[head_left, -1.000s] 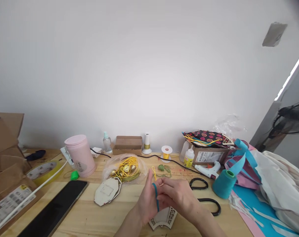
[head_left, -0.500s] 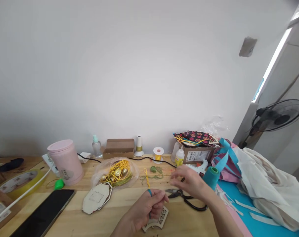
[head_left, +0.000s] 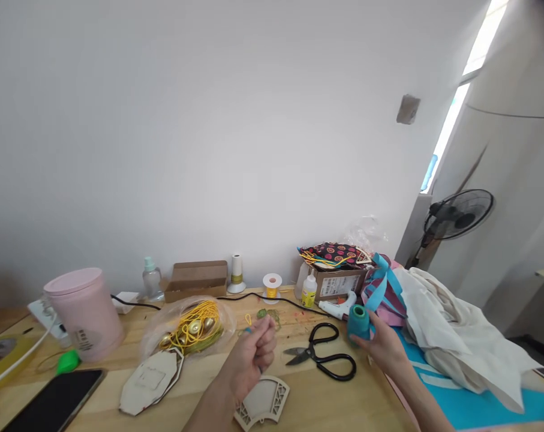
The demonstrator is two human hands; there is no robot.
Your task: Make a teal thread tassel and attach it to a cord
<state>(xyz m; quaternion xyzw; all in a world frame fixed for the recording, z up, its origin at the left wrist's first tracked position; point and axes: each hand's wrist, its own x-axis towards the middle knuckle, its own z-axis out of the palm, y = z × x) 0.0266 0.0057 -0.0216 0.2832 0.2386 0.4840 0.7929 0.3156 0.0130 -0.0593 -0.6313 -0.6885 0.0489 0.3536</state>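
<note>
My right hand [head_left: 382,342] is wrapped round a teal cone of thread [head_left: 358,321] at the right of the table. My left hand [head_left: 252,354] is closed, thumb pressed on the fingers; anything pinched in it is too small or hidden to name. Just below that hand lies a fan-shaped wooden piece [head_left: 259,397] with cut-out lattice ends, partly covered by the wrist. Between my hands, black-handled scissors [head_left: 319,353] lie with blades parted, pointing left. Green cord [head_left: 263,313] and a small yellow cord loop [head_left: 248,319] show just beyond my left hand.
A plastic bag of yellow cord and gold bells [head_left: 195,324], octagonal boards [head_left: 148,384], a phone [head_left: 56,399] and a pink canister [head_left: 87,318] are on the left. Behind stand a glue bottle [head_left: 309,292], a glue gun [head_left: 339,307] and a carton [head_left: 341,283]. White cloth [head_left: 451,330] heaps at right.
My right hand has moved from above the scissors to the teal thread cone and taken hold of it. My left hand stays closed, now lifted off the fan-shaped piece. The view has shifted right.
</note>
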